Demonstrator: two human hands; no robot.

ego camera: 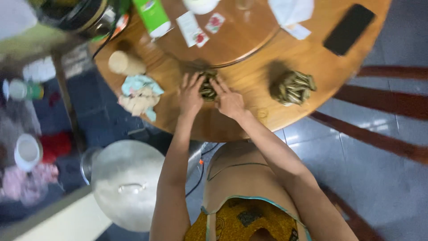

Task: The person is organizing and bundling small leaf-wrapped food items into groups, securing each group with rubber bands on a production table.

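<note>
- Far left of the frame: a white cup and a green-capped bottle sit on the dark floor, well apart from your work.
- Lower left: a large metal pot lid lies below the table edge.
- Left of centre, on the round wooden table: a crumpled cloth and paper heap lies near your left hand. I judge a sideways sweep of your forearm could push it off the rim.
- Centre: both hands close round a small bundle of dark green-brown leaves, with your left hand's fingers curled over it and your right hand pressing from the other side. The bundle rests on the table near the front edge; if your grip loosens, I think it may fall open.
- Right of centre: a second leaf bundle lies apart from your hands.
- Upper right: a black phone sits close to the table's edge, where a knock could tip it off.
</note>
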